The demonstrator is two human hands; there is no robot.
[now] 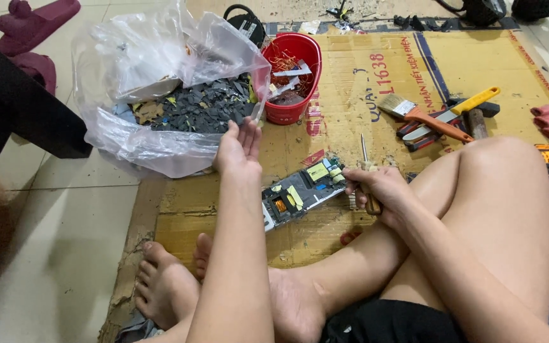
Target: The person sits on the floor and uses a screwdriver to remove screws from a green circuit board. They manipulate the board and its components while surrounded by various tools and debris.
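Sitting cross-legged on cardboard [363,76], I hold my left hand [239,147] out with fingers released, palm up, just at the edge of the plastic bag [160,95] of dark chips. My right hand [376,189] is clenched around a screwdriver [367,174], its tip pointing up, just beside the circuit board [301,192] lying on the cardboard between my hands. A red bucket [293,76] stands behind the board, a brush [417,114] to its right.
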